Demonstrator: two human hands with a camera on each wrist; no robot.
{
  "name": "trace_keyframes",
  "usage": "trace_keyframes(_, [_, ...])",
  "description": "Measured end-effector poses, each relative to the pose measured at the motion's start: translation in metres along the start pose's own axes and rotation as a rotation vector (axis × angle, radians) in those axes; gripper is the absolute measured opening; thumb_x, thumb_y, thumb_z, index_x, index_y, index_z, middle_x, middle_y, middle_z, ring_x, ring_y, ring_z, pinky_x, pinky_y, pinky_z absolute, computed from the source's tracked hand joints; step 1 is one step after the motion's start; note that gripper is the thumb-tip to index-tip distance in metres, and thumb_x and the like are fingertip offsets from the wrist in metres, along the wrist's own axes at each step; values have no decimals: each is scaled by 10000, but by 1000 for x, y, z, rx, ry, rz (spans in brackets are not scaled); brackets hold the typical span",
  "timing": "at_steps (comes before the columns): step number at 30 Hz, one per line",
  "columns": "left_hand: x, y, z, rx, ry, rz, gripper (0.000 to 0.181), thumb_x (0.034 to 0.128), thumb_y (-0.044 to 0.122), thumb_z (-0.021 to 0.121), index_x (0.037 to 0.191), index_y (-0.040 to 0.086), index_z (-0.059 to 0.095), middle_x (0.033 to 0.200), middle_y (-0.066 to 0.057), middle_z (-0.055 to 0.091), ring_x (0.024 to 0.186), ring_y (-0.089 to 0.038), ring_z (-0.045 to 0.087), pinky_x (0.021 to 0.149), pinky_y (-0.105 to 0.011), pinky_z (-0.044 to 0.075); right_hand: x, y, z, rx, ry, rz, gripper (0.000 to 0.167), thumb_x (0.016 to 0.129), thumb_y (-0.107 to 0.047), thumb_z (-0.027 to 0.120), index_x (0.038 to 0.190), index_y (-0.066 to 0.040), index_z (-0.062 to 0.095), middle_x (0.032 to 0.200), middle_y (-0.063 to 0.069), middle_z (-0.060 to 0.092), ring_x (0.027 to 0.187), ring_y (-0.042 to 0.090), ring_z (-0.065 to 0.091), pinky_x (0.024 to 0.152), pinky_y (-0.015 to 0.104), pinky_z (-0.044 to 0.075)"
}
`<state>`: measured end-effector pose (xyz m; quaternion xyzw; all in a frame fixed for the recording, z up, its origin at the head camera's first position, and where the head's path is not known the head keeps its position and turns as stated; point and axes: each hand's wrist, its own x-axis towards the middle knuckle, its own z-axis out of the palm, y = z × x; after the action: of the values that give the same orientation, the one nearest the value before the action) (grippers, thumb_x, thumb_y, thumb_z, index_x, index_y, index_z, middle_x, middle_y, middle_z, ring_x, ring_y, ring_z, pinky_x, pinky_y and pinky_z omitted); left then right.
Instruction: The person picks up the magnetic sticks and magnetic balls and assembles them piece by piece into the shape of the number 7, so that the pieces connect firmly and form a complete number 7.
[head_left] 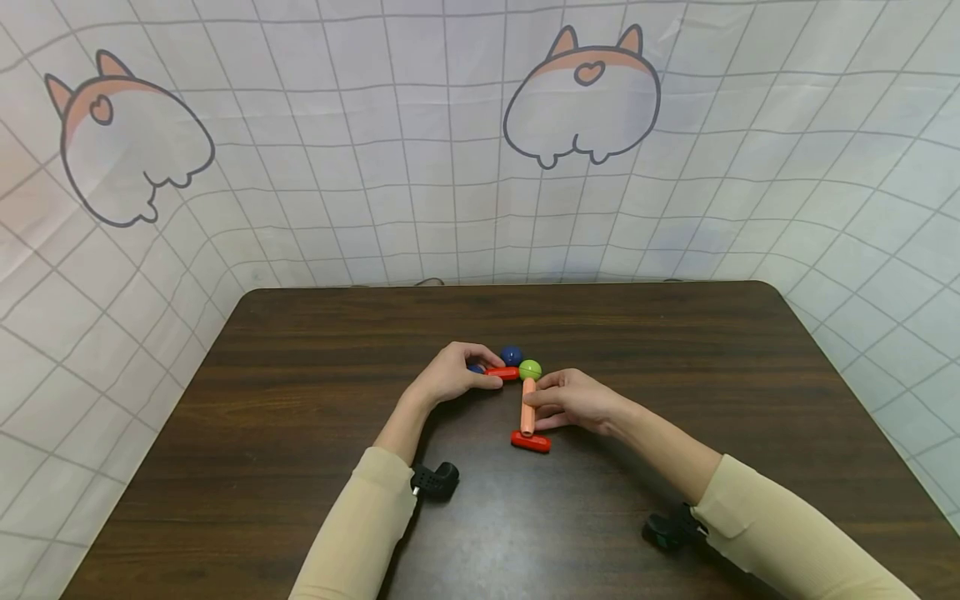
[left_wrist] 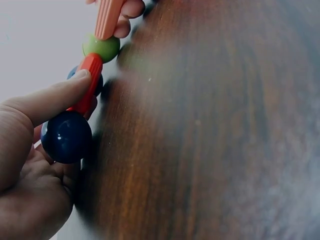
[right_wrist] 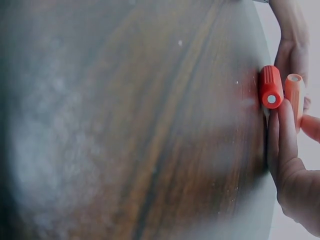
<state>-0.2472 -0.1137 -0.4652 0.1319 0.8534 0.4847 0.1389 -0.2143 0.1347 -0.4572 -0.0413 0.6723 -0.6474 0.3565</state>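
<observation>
The left hand [head_left: 450, 375] pinches a red rod [head_left: 504, 373] between thumb and fingers; in the left wrist view the thumb presses on the red rod [left_wrist: 89, 82]. A dark blue ball [left_wrist: 66, 137] sits at its near end, a green ball [head_left: 530, 370] at the other. Another blue ball [head_left: 512, 356] is just behind the rod. The right hand [head_left: 581, 402] holds an orange rod [head_left: 528, 408], whose far end meets the green ball. A second red rod [head_left: 530, 442] lies by the orange rod's near end, close to the right fingers [right_wrist: 286, 130].
The dark wooden table [head_left: 300, 417] reaches back to a white grid-patterned cloth [head_left: 420, 167] with cartoon animal drawings, which also hangs at both sides. Black wrist cameras [head_left: 437, 482] are strapped by both sleeves, low over the table.
</observation>
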Motion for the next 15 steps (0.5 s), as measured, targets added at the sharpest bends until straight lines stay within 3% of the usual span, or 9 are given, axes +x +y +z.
trace_keyframes(15, [-1, 0, 1, 33, 4, 7, 234, 862, 219, 861, 1072, 152, 782, 1014, -21, 668, 878, -225, 547, 732, -348, 452, -2, 0, -1, -5, -2, -2, 425, 1024, -82, 621, 1342, 157, 474, 1095, 180, 652, 945, 228, 692, 867, 397, 573])
